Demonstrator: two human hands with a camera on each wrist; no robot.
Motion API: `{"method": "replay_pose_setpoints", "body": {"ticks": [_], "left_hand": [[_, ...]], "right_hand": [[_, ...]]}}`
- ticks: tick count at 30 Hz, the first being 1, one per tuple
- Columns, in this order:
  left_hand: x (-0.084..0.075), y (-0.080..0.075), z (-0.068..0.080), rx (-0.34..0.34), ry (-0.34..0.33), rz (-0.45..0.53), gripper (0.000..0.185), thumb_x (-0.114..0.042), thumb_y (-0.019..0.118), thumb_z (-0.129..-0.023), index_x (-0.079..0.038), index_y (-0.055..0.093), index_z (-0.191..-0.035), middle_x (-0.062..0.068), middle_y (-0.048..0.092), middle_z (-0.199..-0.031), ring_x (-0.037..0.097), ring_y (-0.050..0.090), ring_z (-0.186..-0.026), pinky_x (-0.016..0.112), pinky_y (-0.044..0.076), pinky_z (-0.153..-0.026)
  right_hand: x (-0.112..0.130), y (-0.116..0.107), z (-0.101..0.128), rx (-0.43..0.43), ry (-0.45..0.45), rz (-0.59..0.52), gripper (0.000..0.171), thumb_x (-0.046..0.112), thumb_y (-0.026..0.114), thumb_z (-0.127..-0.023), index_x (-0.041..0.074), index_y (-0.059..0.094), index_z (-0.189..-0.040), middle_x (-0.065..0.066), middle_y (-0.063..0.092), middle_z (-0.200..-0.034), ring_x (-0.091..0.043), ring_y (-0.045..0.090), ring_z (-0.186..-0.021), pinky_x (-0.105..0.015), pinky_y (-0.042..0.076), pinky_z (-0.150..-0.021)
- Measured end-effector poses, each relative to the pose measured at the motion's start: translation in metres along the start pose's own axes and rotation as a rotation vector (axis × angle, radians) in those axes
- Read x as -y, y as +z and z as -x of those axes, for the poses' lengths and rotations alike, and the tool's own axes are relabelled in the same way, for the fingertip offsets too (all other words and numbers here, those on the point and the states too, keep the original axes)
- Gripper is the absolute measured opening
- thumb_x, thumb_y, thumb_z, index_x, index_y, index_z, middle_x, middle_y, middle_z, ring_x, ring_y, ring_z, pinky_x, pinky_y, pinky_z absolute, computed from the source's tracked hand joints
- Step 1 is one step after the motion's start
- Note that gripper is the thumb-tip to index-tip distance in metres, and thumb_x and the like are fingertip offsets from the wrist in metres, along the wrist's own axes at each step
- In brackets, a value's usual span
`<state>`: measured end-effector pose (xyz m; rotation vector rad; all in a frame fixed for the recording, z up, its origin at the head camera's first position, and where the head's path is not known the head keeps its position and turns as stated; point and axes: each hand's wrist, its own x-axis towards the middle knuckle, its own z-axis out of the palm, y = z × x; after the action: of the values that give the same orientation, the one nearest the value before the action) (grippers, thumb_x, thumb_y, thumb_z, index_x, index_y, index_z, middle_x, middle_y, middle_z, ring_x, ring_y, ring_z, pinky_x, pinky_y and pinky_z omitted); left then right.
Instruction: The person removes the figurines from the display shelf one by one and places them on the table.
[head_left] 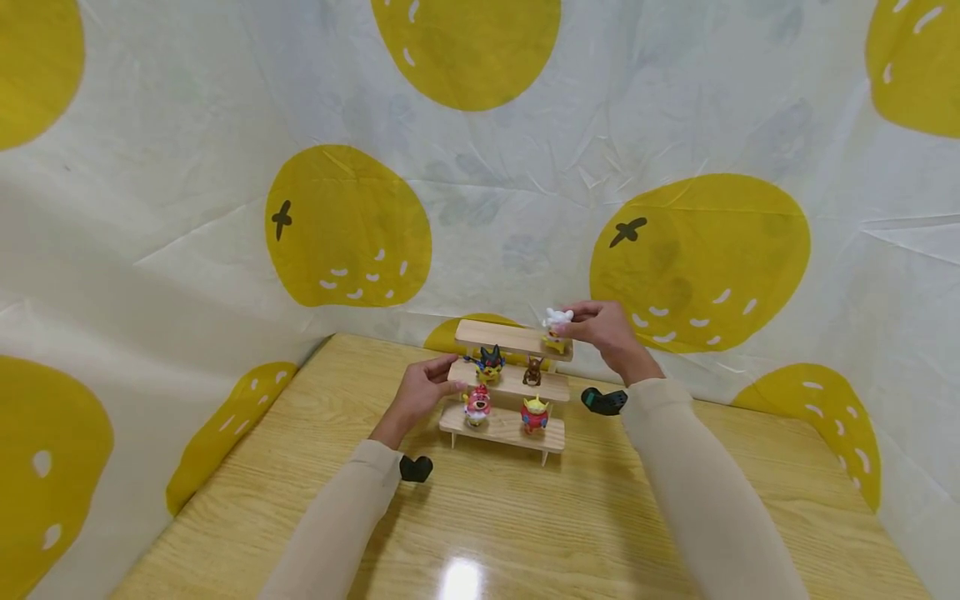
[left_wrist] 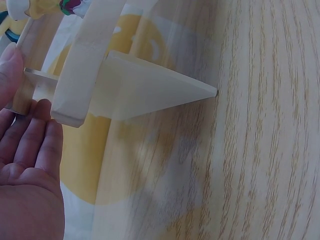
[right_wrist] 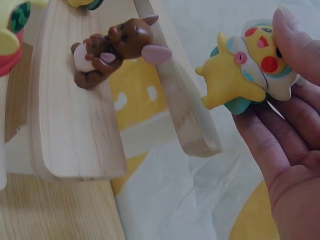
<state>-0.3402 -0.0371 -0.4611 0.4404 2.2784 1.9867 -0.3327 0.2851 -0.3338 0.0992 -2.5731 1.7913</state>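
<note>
A three-tier wooden display stand (head_left: 501, 427) stands on the table. At its left side, my left hand (head_left: 420, 387) grips the end of the middle board, thumb above and fingers below in the left wrist view. My right hand (head_left: 606, 329) pinches a yellow figurine (right_wrist: 235, 80) with red cheeks and a white hood, at the right end of the top board. A brown figurine (right_wrist: 131, 39) holding a smaller one sits on the middle board, beside a yellow figurine with a dark eared hood (head_left: 491, 367). The bottom board bears a pink figurine (head_left: 477, 406) and a green-headed figurine in red (head_left: 535, 414).
A wood-grain table (head_left: 495, 517) lies under the stand. White cloth (head_left: 510, 250) printed with large yellow fruit hangs behind and at both sides. A dark device is worn at each wrist, one near the stand's right side (head_left: 604, 402).
</note>
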Motion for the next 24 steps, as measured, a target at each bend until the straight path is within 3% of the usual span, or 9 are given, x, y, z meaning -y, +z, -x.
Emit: {"method": "replay_pose_setpoints", "body": {"ticks": [6, 11, 16, 24], "left_hand": [[0.000, 0.000, -0.001, 0.007, 0.011, 0.008, 0.063, -0.011, 0.077, -0.095, -0.003, 0.052, -0.152, 0.017, 0.049, -0.160, 0.035, 0.044, -0.151, 0.048, 0.046, -0.117], [0.000, 0.000, -0.001, 0.004, 0.011, 0.007, 0.063, -0.010, 0.077, -0.095, -0.002, 0.052, -0.152, 0.016, 0.050, -0.159, 0.034, 0.044, -0.151, 0.046, 0.046, -0.117], [0.000, 0.000, -0.001, -0.006, 0.007, 0.004, 0.063, -0.009, 0.078, -0.094, -0.002, 0.053, -0.152, 0.017, 0.050, -0.159, 0.034, 0.045, -0.150, 0.046, 0.046, -0.117], [-0.001, 0.001, -0.001, -0.001, 0.003, 0.012, 0.063, -0.010, 0.078, -0.094, -0.002, 0.053, -0.152, 0.016, 0.051, -0.159, 0.033, 0.046, -0.150, 0.045, 0.047, -0.117]], "right_hand": [[-0.002, -0.008, 0.002, 0.036, -0.035, -0.022, 0.046, 0.010, 0.079, -0.093, -0.009, 0.064, -0.133, -0.002, 0.069, -0.112, -0.015, 0.065, -0.098, -0.021, 0.058, -0.087], [-0.004, -0.014, 0.003, 0.047, -0.062, -0.025, 0.045, 0.009, 0.080, -0.093, -0.012, 0.064, -0.129, 0.010, 0.072, -0.097, -0.011, 0.067, -0.093, -0.020, 0.058, -0.087], [-0.008, -0.019, 0.003, 0.056, -0.069, -0.027, 0.041, 0.007, 0.080, -0.092, -0.012, 0.066, -0.125, 0.012, 0.074, -0.092, -0.010, 0.069, -0.091, -0.025, 0.060, -0.091], [-0.012, -0.027, 0.005, 0.053, -0.054, 0.006, 0.044, 0.011, 0.082, -0.091, -0.010, 0.066, -0.127, 0.013, 0.076, -0.092, -0.008, 0.071, -0.088, -0.020, 0.058, -0.088]]}}
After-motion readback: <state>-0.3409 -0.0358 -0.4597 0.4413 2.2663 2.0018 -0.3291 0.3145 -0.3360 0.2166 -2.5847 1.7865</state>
